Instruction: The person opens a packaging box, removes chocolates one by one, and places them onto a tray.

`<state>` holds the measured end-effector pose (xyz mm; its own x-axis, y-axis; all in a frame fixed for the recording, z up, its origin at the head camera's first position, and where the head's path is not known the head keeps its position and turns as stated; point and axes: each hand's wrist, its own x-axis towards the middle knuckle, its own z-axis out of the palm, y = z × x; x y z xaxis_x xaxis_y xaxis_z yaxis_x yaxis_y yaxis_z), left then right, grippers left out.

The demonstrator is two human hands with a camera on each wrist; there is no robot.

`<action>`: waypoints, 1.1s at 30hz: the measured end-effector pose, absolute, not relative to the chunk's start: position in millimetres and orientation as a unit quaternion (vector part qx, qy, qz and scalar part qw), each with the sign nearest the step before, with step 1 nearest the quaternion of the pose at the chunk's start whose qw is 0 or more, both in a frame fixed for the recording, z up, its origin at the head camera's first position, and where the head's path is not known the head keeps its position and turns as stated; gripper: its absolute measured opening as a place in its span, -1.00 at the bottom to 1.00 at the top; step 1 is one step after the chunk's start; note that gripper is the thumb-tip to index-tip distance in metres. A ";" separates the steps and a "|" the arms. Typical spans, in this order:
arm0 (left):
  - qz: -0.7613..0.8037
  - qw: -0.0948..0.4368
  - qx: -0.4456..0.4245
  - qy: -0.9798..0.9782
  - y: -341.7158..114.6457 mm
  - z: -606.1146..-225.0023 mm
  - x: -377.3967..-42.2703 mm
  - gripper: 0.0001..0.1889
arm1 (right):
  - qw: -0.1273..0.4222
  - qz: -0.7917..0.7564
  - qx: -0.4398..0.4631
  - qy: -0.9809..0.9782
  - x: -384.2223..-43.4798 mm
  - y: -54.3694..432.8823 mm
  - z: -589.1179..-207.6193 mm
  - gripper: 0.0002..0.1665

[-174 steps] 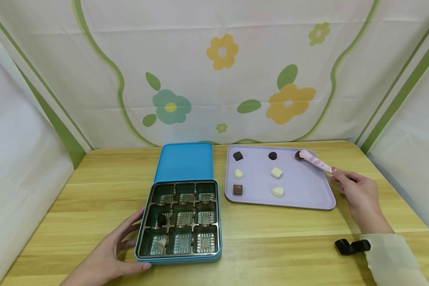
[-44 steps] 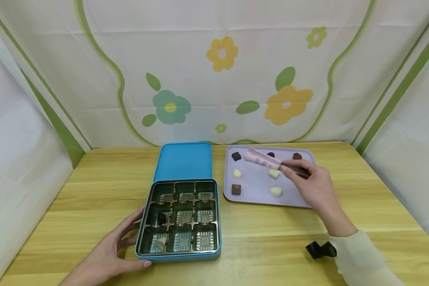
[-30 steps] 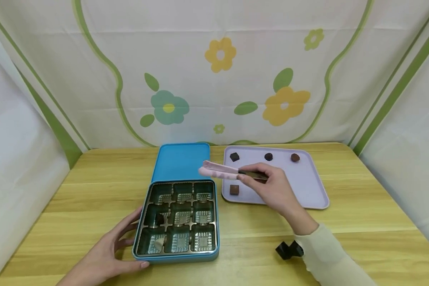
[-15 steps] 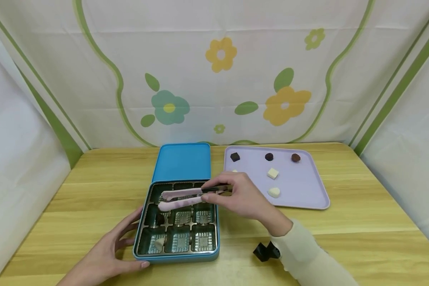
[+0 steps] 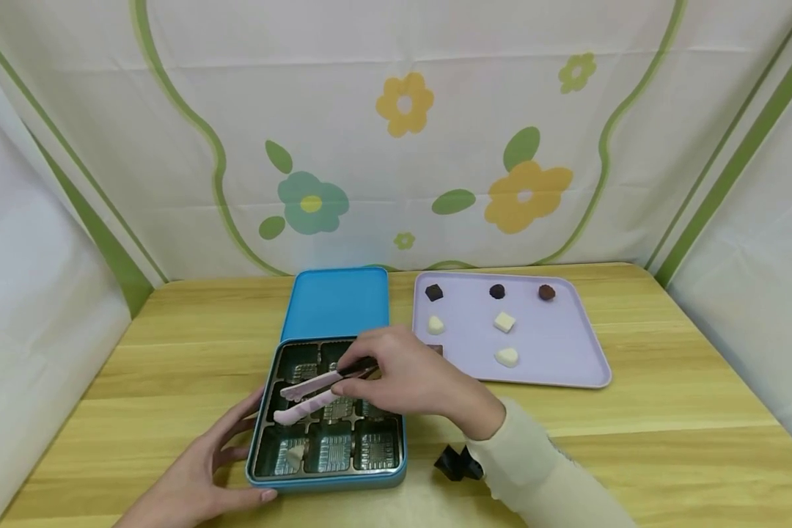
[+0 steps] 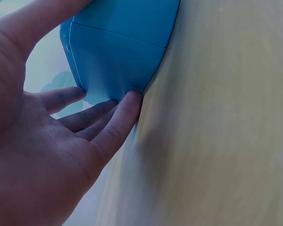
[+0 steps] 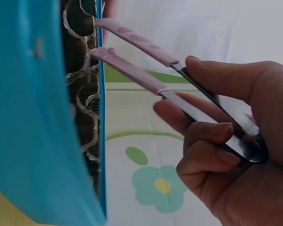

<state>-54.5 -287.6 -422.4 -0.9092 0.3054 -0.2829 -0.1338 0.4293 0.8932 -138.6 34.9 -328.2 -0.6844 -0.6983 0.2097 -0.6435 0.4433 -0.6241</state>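
Note:
My left hand [image 5: 191, 469] rests at the left side of a blue tin [image 5: 326, 482], fingertips touching its wall and thumb along the front corner. My right hand [image 5: 402, 374] holds pink-tipped tongs [image 5: 313, 407] over the tin's middle-left compartment. Their two tips stand apart; in the right wrist view both tong tips [image 7: 106, 54] reach the insert's rim. A dark piece in that compartment is mostly hidden behind the tongs. One pale chocolate [image 5: 295, 455] lies in the front-left compartment.
A lilac tray [image 5: 567, 359] at the right bears several dark, brown and white chocolates, one brown chocolate [image 5: 436, 349] partly hidden by my right hand. The blue lid [image 5: 336, 304] lies behind the tin. A floral cloth [image 5: 402, 169] hangs at the back.
The tongs have left the brown chocolate at the tray's back right, which stays there, and moved left with spread tips down to the tin. My left hand has stayed at the tin.

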 end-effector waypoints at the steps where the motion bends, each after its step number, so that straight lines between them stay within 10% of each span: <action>1: 0.532 0.207 0.052 0.819 -287.8 -422.5 -54.2 0.24 | 0.043 -0.336 -0.396 0.854 -138.1 31.6 -324.9 -0.80; 33: 0.549 0.204 0.073 0.807 -287.6 -420.5 -51.2 0.22 | 0.076 -0.308 -0.387 0.866 -142.7 2.6 -329.6 -0.84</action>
<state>-51.2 -287.6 -420.5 -0.9058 0.3426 -0.2492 -0.1056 0.3869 0.9160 -142.7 2.6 -329.6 -0.6890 -0.7167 0.1076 -0.6234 0.5104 -0.5923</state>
